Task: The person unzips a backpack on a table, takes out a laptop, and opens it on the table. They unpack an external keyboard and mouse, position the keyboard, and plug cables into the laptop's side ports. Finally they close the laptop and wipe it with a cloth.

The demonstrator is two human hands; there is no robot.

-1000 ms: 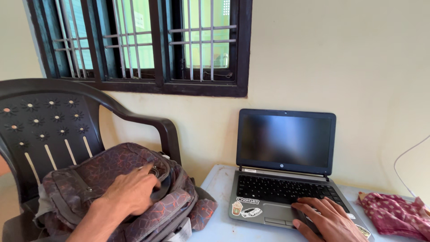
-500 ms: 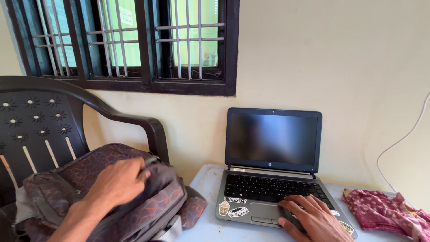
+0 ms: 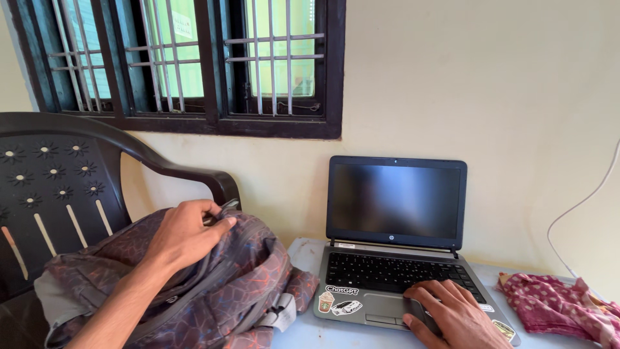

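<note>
A dark patterned backpack (image 3: 219, 284) with reddish lines lies on a black plastic chair (image 3: 58, 187). My left hand (image 3: 187, 234) rests on its top and grips the fabric near the zipper. An open grey laptop (image 3: 387, 258) with a dark screen stands on a pale table (image 3: 303, 249) to the right. My right hand (image 3: 452, 313) lies on the laptop's front right corner, fingers curled over the palm rest and lower keys. Stickers mark the left palm rest.
A red dotted cloth (image 3: 555, 307) lies on the table right of the laptop. A white cable (image 3: 581, 200) hangs down the cream wall at the right. A dark barred window (image 3: 194, 64) is above the chair.
My left hand has slid up the backpack toward its top and closed on the fabric. The view has shifted slightly right. My right hand stays on the laptop.
</note>
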